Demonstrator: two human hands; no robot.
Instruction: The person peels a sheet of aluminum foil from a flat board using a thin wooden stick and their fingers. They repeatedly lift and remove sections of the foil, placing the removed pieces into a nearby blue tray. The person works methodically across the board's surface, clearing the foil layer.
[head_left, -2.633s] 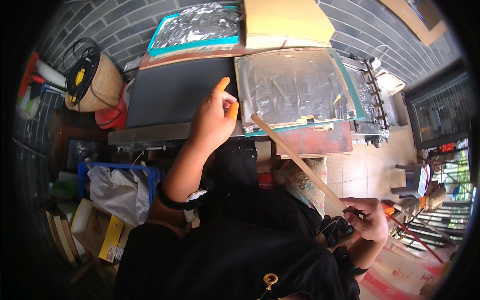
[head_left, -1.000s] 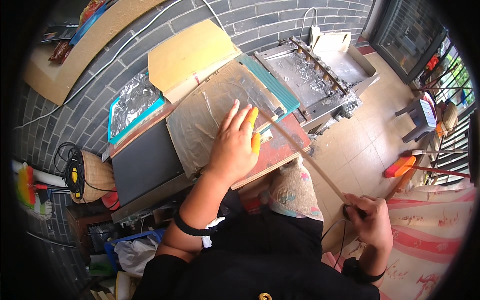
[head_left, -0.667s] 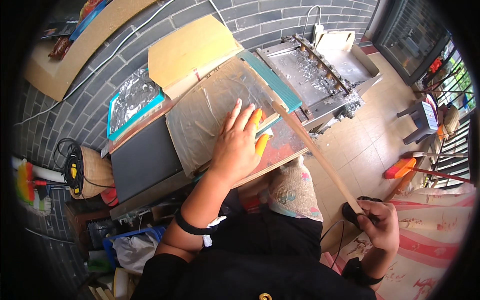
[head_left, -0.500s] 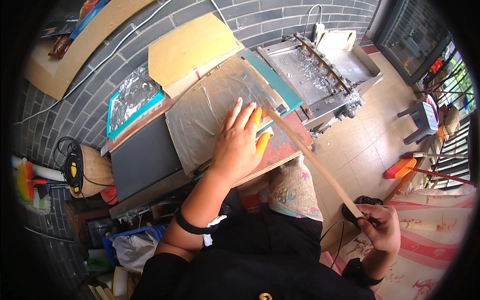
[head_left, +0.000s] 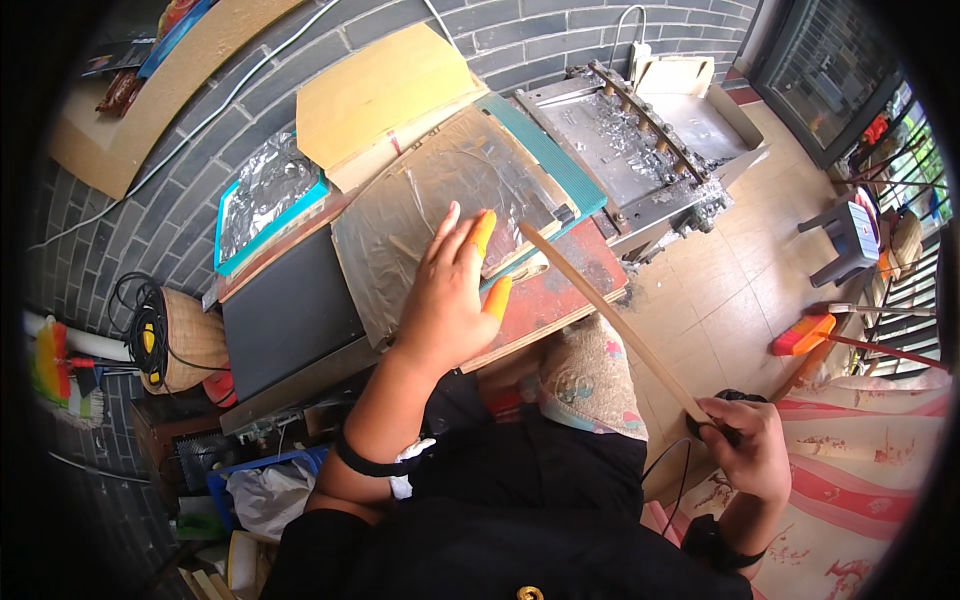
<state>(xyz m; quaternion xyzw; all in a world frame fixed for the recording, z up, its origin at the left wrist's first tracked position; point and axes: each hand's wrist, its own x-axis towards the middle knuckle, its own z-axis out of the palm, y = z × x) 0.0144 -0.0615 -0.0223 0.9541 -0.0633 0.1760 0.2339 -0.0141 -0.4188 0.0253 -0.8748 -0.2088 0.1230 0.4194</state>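
Observation:
A long, thin wooden strip slants from the worktop down to my right hand, whose fingers are closed around its near end. The strip's far tip is over the near right part of a flat board wrapped in clear plastic film. My left hand lies with its fingers stretched out over the film's near edge, to the left of the tip. Orange-yellow covers sit on its thumb and one finger. Contact between palm and film is hard to make out.
Beneath the board is a reddish worktop; a teal ribbed mat shows beside it. Farther right stands a metal tray rig with silvery scraps. A teal-rimmed foil tray is at left. A stool and an orange broom stand right.
My left hand has shifted left and slightly toward me across the film, away from the strip's tip. My right hand has moved slightly up and left, still holding the strip.

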